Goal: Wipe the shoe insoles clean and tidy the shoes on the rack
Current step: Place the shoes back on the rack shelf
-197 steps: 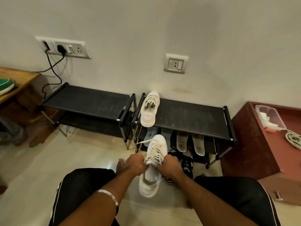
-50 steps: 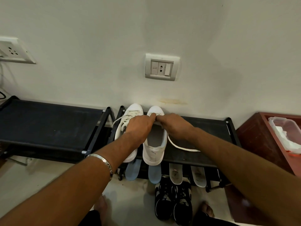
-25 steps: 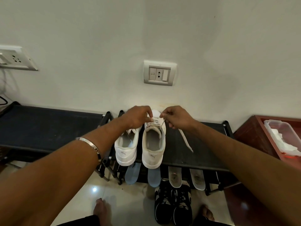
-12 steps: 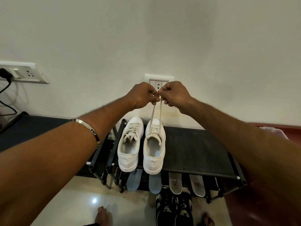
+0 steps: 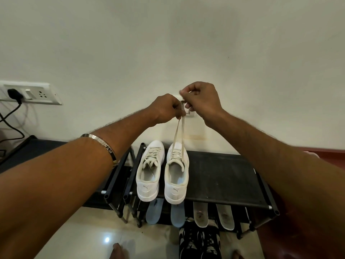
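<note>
Just above mid-frame, the left hand (image 5: 166, 108) and the right hand (image 5: 202, 99) meet, each with fingers curled tight, pinching the laces (image 5: 178, 131) of one shoe. The two lace ends run taut and nearly straight down from the fingers to the right shoe (image 5: 176, 176), which sits on the top shelf of the rack (image 5: 224, 176) with its heel toward the camera. A bracelet (image 5: 101, 145) circles the left wrist.

Just left of that shoe stands the left shoe (image 5: 150, 172), also white, its laces lying loose over the tongue. The pair is at the left end of the shelf, heels overhanging the front edge.

Below the shelf, lower centre, four insoles stick out: two blue insoles (image 5: 155, 212) under the shoes and two pale insoles (image 5: 200, 214) to their right. A pair of black shoes (image 5: 199, 242) stands on the floor (image 5: 89, 238) at the bottom edge. A second rack (image 5: 24, 152) stands at the left, and a socket panel (image 5: 31, 93) with a plug in it is on the wall at centre left.
</note>
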